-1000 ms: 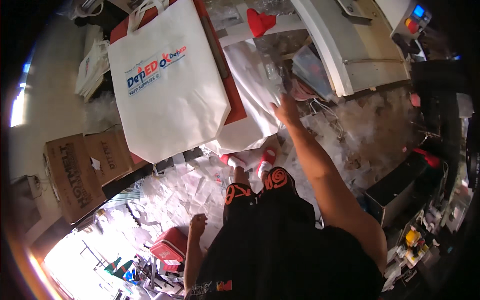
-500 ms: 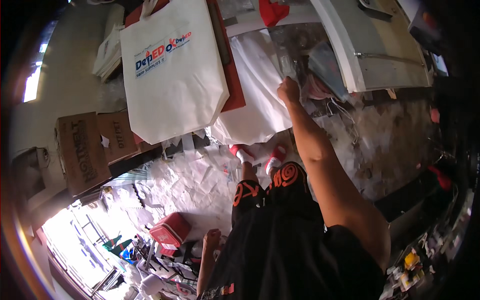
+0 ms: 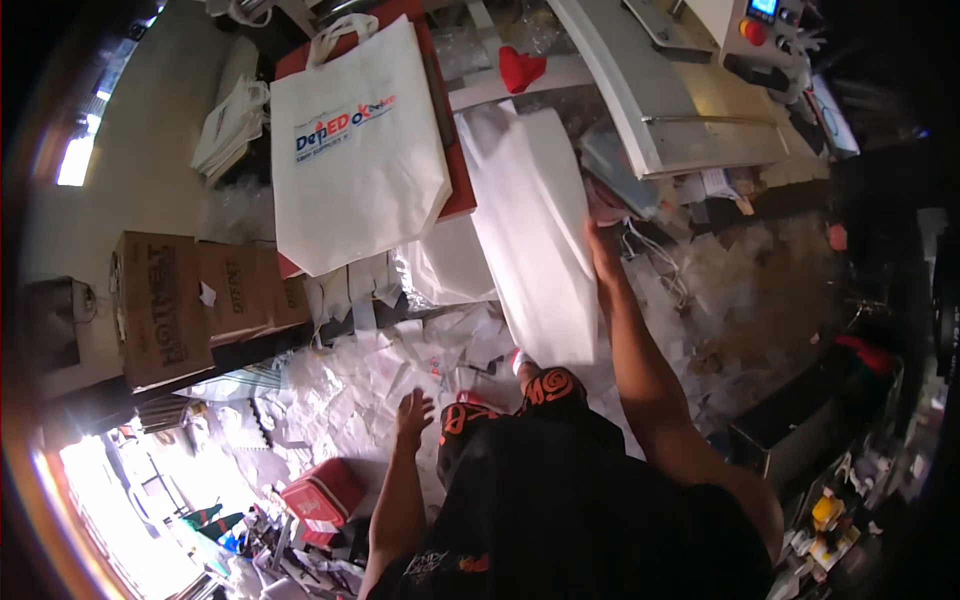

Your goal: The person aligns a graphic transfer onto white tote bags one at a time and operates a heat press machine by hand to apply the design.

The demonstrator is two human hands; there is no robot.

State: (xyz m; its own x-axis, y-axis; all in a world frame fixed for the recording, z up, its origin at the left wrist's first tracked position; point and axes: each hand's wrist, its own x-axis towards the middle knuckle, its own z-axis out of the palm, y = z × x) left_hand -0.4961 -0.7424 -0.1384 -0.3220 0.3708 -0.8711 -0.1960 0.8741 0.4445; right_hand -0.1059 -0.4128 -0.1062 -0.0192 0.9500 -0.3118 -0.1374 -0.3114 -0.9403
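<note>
My right hand point(image 3: 602, 250) grips the right edge of a plain white fabric bag point(image 3: 530, 230), which hangs long and creased in front of my legs. Most of those fingers are hidden by the cloth. My left hand point(image 3: 414, 416) is low on the left, empty, its fingers apart. A white tote bag point(image 3: 365, 190) with a blue and red print lies flat on a red board point(image 3: 455, 170), left of the bag I hold. Beneath and behind the held bag, more white fabric point(image 3: 450, 260) shows beside clear plastic.
Brown cardboard boxes point(image 3: 160, 310) stand at the left. A pale machine point(image 3: 690, 110) with a red button point(image 3: 752, 33) is at the far right. White scraps point(image 3: 350, 370) litter the floor, with a red cooler box point(image 3: 323, 493) behind on the left. White cords point(image 3: 655, 260) hang near my right arm.
My right hand has drawn the plain white bag up and nearer, and it now hangs over my feet. My left hand has risen and its fingers have spread. The view has shifted.
</note>
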